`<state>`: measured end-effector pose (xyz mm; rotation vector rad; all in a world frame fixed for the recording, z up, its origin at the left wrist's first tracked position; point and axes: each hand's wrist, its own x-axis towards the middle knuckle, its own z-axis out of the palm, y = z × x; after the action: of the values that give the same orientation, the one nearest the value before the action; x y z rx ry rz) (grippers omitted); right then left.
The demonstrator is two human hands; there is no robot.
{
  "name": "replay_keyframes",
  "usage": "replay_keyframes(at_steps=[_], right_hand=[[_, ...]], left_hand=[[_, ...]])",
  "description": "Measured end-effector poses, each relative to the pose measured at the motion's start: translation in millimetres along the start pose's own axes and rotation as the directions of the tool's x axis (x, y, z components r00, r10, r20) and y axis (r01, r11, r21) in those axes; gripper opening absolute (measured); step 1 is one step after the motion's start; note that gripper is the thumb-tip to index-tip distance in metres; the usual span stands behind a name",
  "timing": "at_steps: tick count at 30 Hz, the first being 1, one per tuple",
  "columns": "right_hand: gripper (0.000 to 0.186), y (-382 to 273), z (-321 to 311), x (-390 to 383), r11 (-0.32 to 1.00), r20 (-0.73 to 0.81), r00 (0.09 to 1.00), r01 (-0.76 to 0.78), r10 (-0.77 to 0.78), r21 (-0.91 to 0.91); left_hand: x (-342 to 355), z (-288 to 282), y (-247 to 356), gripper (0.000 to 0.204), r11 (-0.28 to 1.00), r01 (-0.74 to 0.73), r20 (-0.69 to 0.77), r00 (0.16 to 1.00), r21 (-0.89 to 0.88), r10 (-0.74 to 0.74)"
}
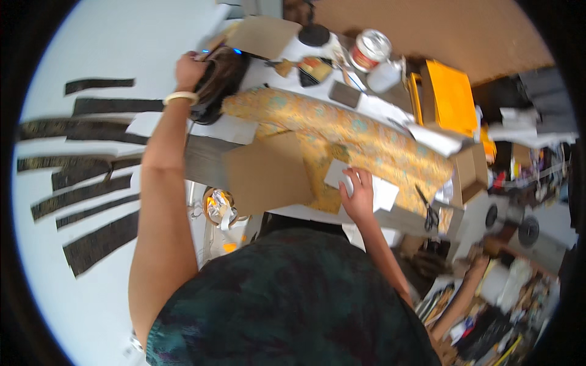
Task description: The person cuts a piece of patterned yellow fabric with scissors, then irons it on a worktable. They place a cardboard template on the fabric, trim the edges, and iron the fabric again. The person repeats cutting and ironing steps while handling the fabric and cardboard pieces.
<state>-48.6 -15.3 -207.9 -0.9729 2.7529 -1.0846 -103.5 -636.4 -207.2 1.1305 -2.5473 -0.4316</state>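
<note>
Fabric yellow-orange, teal-patterned, under right hand pressing white paper.

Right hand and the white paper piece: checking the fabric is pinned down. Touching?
Touching. The head view shows the right hand pressing flat on the white paper piece atop the yellow patterned fabric.

Open white tabletop at far left; dark fabric strips scattered across it. Centre blocked by yellow patterned cloth and brown cardboard sheet. Far edge crowded: red-and-white tin can, orange box. Black-handled scissors at right edge.
</note>
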Motion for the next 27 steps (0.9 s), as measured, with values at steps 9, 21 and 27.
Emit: replay_keyframes(at_steps=[9, 21, 27], right_hand=[[0.039, -61.8, -62.1, 27.4, 0.997, -0.176, 0.984, -0.013, -0.002, -0.081], [0.049, -37.4, -86.4, -32.7, 0.997, 0.401, 0.913, -0.065, 0.079, -0.048], [0.047, 71.3, -117.1, -70.7, 0.985, 0.249, 0.965, -0.039, 0.08, -0.166]], left_hand=[[-135.6, -98.2, 110.0, 0.044, 0.821, -0.57, -0.005, 0.821, -0.02, 0.57], [-418.8, -43.5, 227.1, 0.049, 0.465, -0.295, 0.336, 0.397, -0.835, 0.854], [-468.3, 22.4, 233.3, 0.052, 0.549, -0.389, 0.25, 0.598, -0.74, 0.761]])
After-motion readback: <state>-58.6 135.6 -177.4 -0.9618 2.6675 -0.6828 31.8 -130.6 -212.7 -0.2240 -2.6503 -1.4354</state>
